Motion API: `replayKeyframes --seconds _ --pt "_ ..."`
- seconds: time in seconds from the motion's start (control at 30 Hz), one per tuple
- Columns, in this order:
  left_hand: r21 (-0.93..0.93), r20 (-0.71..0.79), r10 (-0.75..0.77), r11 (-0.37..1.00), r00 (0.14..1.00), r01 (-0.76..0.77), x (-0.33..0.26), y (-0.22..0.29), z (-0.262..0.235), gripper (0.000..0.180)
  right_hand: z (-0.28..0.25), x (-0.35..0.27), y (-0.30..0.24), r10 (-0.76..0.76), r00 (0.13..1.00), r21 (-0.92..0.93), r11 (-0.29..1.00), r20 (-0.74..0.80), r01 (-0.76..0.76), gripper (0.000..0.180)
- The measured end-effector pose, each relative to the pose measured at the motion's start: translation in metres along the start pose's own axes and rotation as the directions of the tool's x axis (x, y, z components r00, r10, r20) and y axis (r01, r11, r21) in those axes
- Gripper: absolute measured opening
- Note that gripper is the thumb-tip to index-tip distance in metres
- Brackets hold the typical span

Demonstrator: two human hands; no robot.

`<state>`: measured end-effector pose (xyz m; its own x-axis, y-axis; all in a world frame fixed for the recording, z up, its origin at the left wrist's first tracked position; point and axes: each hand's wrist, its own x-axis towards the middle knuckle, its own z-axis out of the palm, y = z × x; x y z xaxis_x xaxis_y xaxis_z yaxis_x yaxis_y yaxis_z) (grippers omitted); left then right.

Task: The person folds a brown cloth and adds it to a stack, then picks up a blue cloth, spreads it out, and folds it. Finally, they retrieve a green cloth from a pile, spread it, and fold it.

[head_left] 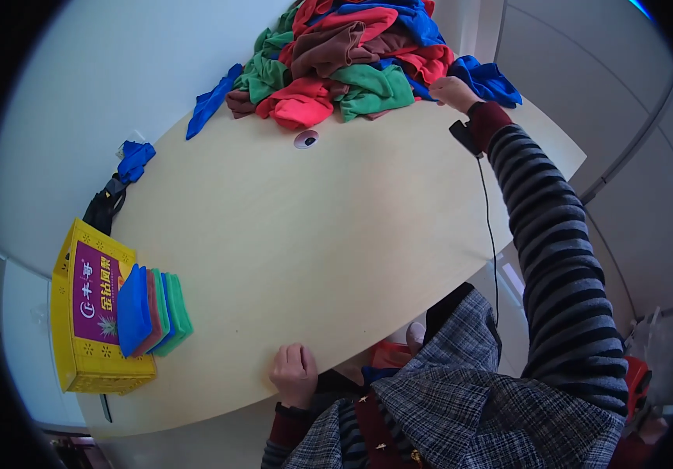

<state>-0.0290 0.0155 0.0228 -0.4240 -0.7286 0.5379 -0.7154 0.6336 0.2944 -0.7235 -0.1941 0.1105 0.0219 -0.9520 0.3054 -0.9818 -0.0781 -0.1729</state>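
A tall heap of crumpled cloths (328, 55) in red, blue, green and brown lies at the far end of the table. My right hand (455, 93) reaches to its right side, its fingers closed on the edge of a cloth where red and blue pieces meet; the fingertips are partly hidden. My left hand (295, 374) rests curled at the near table edge, closed with no object showing in it. To the left, a row of folded cloths (135, 313) in blue, brown and green leans against a yellow box (106, 371).
A round sticker (306, 140) is on the pale table (297, 219). Beneath my right wrist is a small black device (464, 137) with a cable hanging over the edge. A blue cloth (135, 162) and a black bag (104, 207) lie by the left wall.
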Motion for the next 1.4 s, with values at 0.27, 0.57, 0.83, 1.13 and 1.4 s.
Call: replayKeyframes --seconds 0.27,0.57,0.83,1.13,1.4 --pt "0.058 0.091 -0.045 0.998 0.995 0.040 0.002 -0.008 0.007 0.007 0.122 0.065 -0.009 0.452 0.809 0.214 0.892 -0.375 -0.398 0.033" --pt "0.061 0.126 -0.103 0.994 0.987 0.095 0.007 -0.010 0.011 0.011 0.134 0.077 0.012 0.752 0.609 0.539 0.632 -0.252 -0.557 0.035" --pt "0.077 0.128 -0.126 0.990 0.984 0.117 0.004 -0.012 0.010 0.014 0.135 0.084 -0.018 0.830 0.487 0.536 0.550 -0.271 -0.640 0.025" --pt "0.083 0.092 -0.083 0.994 0.992 0.075 0.007 -0.009 0.013 0.014 0.124 0.090 -0.014 0.830 0.546 0.787 0.409 -0.111 -0.461 0.018" --pt "0.084 0.105 -0.099 0.992 0.989 0.091 0.005 -0.005 0.007 0.012 0.087 0.085 -0.054 0.651 0.755 0.595 0.639 -0.081 -0.487 0.016"
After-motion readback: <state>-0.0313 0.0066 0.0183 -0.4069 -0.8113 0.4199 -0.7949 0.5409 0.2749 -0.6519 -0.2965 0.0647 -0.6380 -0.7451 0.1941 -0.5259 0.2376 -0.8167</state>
